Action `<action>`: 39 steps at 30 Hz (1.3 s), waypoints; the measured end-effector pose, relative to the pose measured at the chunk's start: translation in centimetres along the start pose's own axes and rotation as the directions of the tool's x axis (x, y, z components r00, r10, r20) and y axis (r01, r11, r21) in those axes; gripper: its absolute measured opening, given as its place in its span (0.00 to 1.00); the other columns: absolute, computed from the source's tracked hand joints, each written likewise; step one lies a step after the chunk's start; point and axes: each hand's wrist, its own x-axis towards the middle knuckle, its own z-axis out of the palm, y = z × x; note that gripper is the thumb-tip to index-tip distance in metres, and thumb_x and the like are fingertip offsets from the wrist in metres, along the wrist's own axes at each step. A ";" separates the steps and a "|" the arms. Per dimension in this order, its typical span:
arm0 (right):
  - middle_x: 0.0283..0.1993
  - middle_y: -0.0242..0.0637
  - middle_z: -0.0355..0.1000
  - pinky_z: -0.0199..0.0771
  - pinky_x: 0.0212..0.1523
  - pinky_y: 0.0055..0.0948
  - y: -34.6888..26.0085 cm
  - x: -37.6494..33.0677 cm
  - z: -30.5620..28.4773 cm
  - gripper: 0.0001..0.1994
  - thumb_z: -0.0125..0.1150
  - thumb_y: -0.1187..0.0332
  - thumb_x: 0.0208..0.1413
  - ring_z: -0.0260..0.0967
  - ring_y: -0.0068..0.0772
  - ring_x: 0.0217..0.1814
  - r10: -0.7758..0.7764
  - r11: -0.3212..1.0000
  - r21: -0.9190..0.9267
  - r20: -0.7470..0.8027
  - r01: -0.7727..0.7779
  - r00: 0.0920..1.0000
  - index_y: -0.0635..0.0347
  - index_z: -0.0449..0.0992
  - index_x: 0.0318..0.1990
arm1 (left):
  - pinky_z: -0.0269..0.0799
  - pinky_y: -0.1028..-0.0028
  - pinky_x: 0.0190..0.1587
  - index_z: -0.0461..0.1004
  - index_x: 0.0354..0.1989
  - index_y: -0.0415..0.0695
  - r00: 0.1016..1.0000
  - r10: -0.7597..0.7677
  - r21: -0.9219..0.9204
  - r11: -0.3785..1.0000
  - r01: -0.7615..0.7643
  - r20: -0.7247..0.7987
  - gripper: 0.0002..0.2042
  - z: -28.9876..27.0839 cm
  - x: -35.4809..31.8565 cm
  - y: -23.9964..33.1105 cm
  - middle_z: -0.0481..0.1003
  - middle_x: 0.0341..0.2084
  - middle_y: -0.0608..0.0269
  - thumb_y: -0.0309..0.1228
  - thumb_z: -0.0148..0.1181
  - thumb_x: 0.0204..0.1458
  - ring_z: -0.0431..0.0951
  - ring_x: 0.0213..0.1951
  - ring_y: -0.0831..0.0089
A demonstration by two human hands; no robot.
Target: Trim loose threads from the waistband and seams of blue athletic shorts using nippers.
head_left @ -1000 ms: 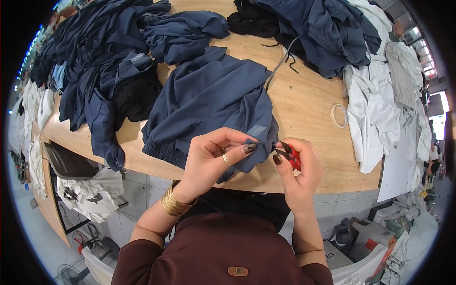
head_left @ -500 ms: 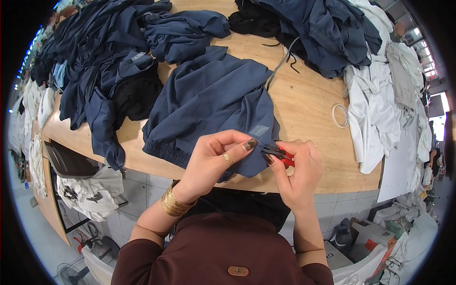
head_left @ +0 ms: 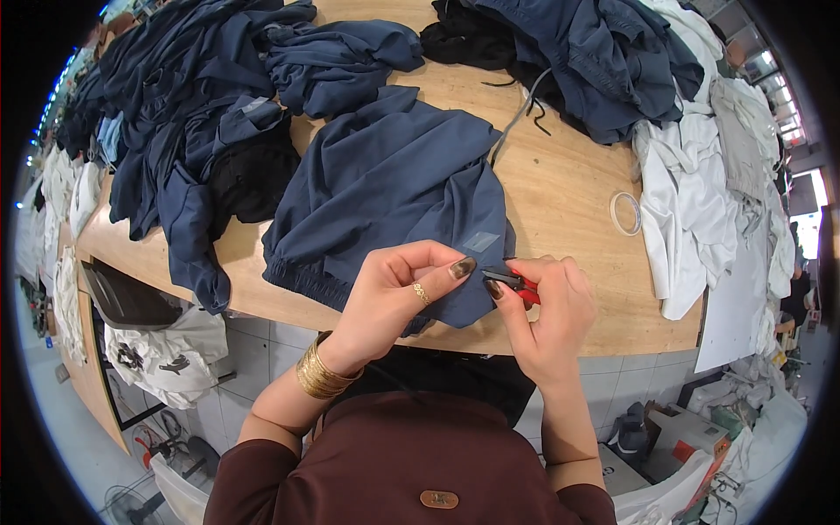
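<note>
A dark blue garment (head_left: pixel 385 179) with a gathered elastic edge lies on the table before me. My left hand (head_left: pixel 389 293) is closed in a pinch on the fabric near its right lower part; the fingertips partly hide what they grip. In my right hand (head_left: pixel 553 306) are small thread snips (head_left: pixel 530 296) with red handles and dark blades. The blades point left toward the left fingertips, over the fabric. Just above the left thumb, a clear rectangular sticker (head_left: pixel 480 242) sits on the garment.
Heaps of dark blue clothing (head_left: pixel 192 79) fill the table's far left, with another pile (head_left: pixel 595 61) at the far right. A tape roll (head_left: pixel 626 213) lies beside white fabric (head_left: pixel 682 210) on the right. A grey drawstring (head_left: pixel 521 114) trails across the wooden table (head_left: pixel 577 201).
The snips' blades have shifted slightly in my right hand, and its thumb has moved a little left and up. My left hand stays almost in place on the garment.
</note>
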 end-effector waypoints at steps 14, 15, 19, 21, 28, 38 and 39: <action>0.26 0.34 0.67 0.63 0.23 0.22 -0.7 0.7 -0.4 0.11 0.62 0.77 0.42 0.63 0.27 0.22 0.156 0.903 0.393 0.074 -0.173 0.985 0.59 0.73 0.35 | 0.66 0.86 0.37 0.74 0.37 0.33 1.000 -0.013 -0.020 1.000 0.013 0.006 0.08 0.3 0.1 -0.2 0.74 0.30 0.69 0.25 0.53 0.55 0.70 0.32 0.88; 0.26 0.34 0.67 0.63 0.23 0.22 -0.4 0.6 -0.2 0.11 0.62 0.77 0.42 0.63 0.27 0.22 0.154 0.904 0.391 0.074 -0.170 0.985 0.59 0.73 0.35 | 0.64 0.87 0.33 0.74 0.37 0.33 1.000 -0.010 0.051 0.999 0.009 0.019 0.08 0.3 0.1 -0.3 0.73 0.28 0.71 0.26 0.53 0.55 0.67 0.30 0.89; 0.23 0.34 0.63 0.60 0.23 0.22 0.3 0.7 0.7 0.08 0.58 0.80 0.43 0.62 0.26 0.22 0.107 0.942 0.312 0.062 -0.121 0.992 0.60 0.71 0.32 | 0.54 0.88 0.23 0.74 0.37 0.39 1.000 -0.020 0.256 0.966 0.026 -0.024 0.08 -0.8 0.0 -1.9 0.67 0.22 0.78 0.30 0.52 0.57 0.58 0.22 0.92; 0.24 0.30 0.63 0.61 0.25 0.21 2.1 0.1 0.0 0.05 0.55 0.79 0.48 0.62 0.21 0.25 0.258 0.914 0.324 0.003 -0.245 0.966 0.59 0.71 0.33 | 0.63 0.84 0.34 0.72 0.39 0.36 0.996 0.093 0.380 0.922 -0.080 -0.015 0.09 -1.0 -0.6 -1.8 0.73 0.29 0.69 0.28 0.49 0.58 0.68 0.30 0.87; 0.19 0.19 0.54 0.44 0.15 0.15 21.1 -4.2 -5.8 0.09 0.52 0.67 0.57 0.44 0.11 0.15 0.778 0.627 0.549 -0.475 -0.553 0.410 0.58 0.71 0.43 | 0.66 0.83 0.33 0.74 0.38 0.40 0.784 0.476 0.709 0.703 -0.066 -0.398 0.07 -12.5 -5.2 -2.0 0.76 0.30 0.67 0.25 0.50 0.55 0.69 0.30 0.85; 0.24 0.28 0.68 0.60 0.30 0.13 3.7 2.0 8.1 0.10 0.50 0.72 0.58 0.58 0.13 0.25 0.464 0.704 0.496 0.220 -0.508 0.858 0.68 0.75 0.40 | 0.70 0.70 0.29 0.70 0.38 0.39 0.843 0.360 0.828 0.537 0.162 -0.399 0.14 -13.0 -5.4 -3.9 0.72 0.21 0.54 0.30 0.57 0.42 0.75 0.25 0.66; 0.31 0.29 0.72 0.67 0.31 0.16 3.6 2.4 8.7 0.10 0.55 0.71 0.56 0.65 0.16 0.28 0.393 0.699 0.507 0.316 -0.504 0.863 0.64 0.75 0.43 | 0.69 0.72 0.29 0.70 0.38 0.38 0.913 0.243 0.736 0.672 0.084 -0.327 0.13 -10.4 -4.8 -3.5 0.73 0.22 0.55 0.30 0.57 0.43 0.74 0.25 0.69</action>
